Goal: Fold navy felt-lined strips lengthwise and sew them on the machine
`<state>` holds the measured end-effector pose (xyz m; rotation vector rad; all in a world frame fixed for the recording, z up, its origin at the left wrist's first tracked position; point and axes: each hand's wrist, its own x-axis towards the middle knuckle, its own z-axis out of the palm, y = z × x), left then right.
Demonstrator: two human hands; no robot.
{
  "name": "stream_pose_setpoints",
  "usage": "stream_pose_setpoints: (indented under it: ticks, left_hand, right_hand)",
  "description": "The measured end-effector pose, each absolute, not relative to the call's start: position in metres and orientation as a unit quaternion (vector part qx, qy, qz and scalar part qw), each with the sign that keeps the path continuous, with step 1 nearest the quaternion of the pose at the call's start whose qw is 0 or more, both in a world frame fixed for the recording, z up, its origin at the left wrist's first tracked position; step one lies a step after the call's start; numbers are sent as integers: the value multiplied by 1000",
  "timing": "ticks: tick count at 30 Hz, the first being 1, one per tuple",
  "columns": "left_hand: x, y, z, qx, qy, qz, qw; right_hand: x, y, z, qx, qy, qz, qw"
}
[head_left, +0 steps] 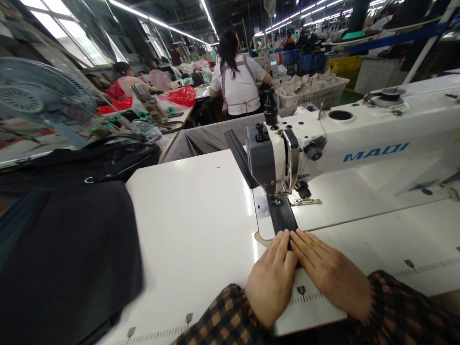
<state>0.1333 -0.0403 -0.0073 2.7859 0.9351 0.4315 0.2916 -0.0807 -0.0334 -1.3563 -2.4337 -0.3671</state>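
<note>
A narrow black strap [283, 216] runs under the presser foot [278, 197] of a white sewing machine [359, 139] and continues out behind the needle. My left hand [271, 278] lies flat on the strap's left side, fingers stretched toward the foot. My right hand [328, 270] presses flat on the strap's right side, fingertips meeting the left hand's over the strap. Both wrists wear dark checked sleeves.
A heap of black fabric and bags [68, 230] covers the white table [194, 230] on the left. A fan [39, 98] stands at far left. A person in a white top [237, 76] sits ahead, back turned, by a basket of pale pieces [309, 91].
</note>
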Motion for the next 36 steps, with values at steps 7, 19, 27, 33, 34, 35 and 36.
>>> stream_pose_setpoints:
  ticks: [7, 19, 27, 33, 34, 35, 36]
  left_hand:
    - [129, -3, -1, 937, 295, 132, 132]
    - [119, 12, -25, 934, 281, 160, 150]
    - [122, 9, -19, 943, 248, 158, 156]
    - [122, 17, -20, 942, 251, 157, 158]
    - [121, 19, -20, 942, 252, 156, 158]
    - [121, 21, -20, 942, 252, 155, 158]
    - [120, 23, -19, 943, 250, 155, 158]
  right_hand:
    - [325, -68, -28, -493, -817, 122, 273]
    - [302, -46, -52, -517, -837, -17, 180]
    - [303, -76, -37, -495, -851, -61, 164]
    - [307, -58, -37, -487, -847, -67, 201]
    - [308, -52, -37, -487, -847, -63, 205]
    - [309, -47, -35, -489, -846, -59, 207]
    - [309, -42, -34, -492, -844, -55, 208]
